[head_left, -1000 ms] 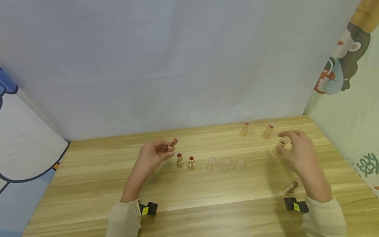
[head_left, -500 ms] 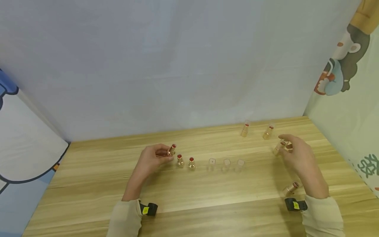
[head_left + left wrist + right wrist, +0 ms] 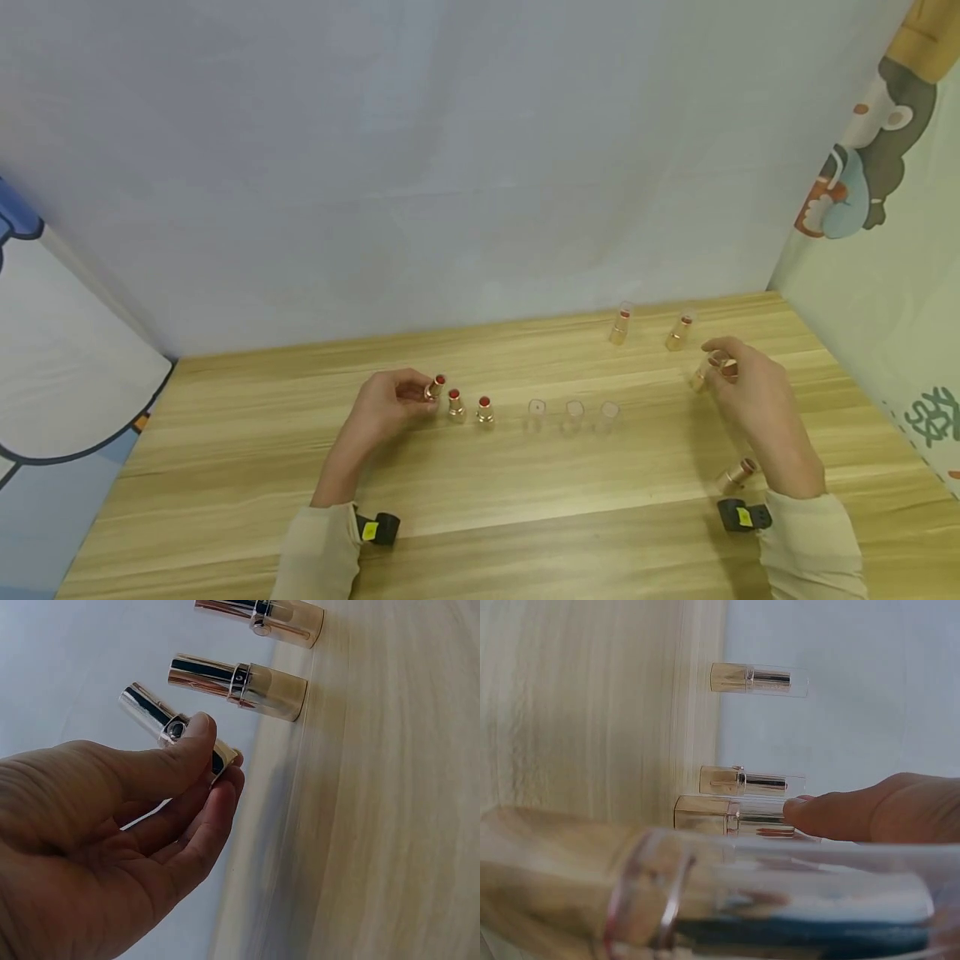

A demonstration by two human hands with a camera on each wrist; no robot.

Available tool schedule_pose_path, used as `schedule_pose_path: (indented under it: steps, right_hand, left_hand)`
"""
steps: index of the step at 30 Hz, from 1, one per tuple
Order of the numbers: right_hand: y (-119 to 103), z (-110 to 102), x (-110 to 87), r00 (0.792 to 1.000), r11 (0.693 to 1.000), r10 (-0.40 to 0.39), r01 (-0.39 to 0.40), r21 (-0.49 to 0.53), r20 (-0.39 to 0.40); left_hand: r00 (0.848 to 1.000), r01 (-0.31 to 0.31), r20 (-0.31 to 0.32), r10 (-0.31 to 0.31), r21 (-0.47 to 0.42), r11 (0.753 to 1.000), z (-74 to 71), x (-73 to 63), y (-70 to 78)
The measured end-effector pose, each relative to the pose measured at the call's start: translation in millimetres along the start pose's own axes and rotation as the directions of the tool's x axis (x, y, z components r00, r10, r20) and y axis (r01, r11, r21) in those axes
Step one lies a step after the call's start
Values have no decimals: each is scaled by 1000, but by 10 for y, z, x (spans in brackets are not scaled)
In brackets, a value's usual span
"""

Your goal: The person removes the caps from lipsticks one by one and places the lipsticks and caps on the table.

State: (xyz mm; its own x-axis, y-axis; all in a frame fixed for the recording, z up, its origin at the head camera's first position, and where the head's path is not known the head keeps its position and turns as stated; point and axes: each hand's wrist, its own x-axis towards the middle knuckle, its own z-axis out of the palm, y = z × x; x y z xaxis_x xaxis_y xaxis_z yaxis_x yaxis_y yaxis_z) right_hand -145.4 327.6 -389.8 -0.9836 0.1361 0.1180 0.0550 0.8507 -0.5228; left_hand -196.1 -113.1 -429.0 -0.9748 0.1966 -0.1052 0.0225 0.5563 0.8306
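My left hand (image 3: 384,407) pinches an uncapped lipstick (image 3: 435,387) between thumb and fingers, its gold tube tilted and its base low over the table. Just right of it, two uncapped lipsticks with red tips stand upright, a nearer lipstick (image 3: 456,407) and a farther lipstick (image 3: 485,412). On the right side, my right hand (image 3: 759,408) holds a capped lipstick (image 3: 701,379) by its clear cap. The right wrist view shows the thumb (image 3: 817,815) against that cap, while the fingers are hidden behind a large lipstick (image 3: 780,907) in the foreground.
Three clear caps, including a middle cap (image 3: 573,415), stand in a row at the table's centre. Behind them are two capped lipsticks, a left one (image 3: 620,327) and a right one (image 3: 678,332). Another capped lipstick (image 3: 735,477) stands beside my right wrist. A pale cloth wall (image 3: 465,208) bounds the back.
My left hand has lowered its lipstick toward the table, beside the two standing ones. My right hand stays at the capped lipstick, with the wrist shifted slightly left.
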Motion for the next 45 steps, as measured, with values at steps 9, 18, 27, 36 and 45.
schedule_pose_path:
  steps: [9,18,27,36,45]
  right_hand:
    - [3,14,-6,1000,1000,-16,16,-10,-5]
    - [12,41,12,999,1000,-20,20,-9,-25]
    - [-1,40,-3,999,1000,-23,23,-4,-23]
    - [-9,35,-6,1000,1000,-20,20,0,-20]
    - [4,39,-5,1000,1000,-11,11,-2,-16]
  left_hand:
    - [999,44,-16,-44,-24,999,0,-3,-19]
    - [1000,8,-26,-8,-15,1000,1,-6,-57]
    - [1000,26,-18,-25,42,999,13,-6,-81]
    - [1000,-4,2,4,64,998,14,5,-130]
    - [1000,15,20,-16,42,999,22,0,-123]
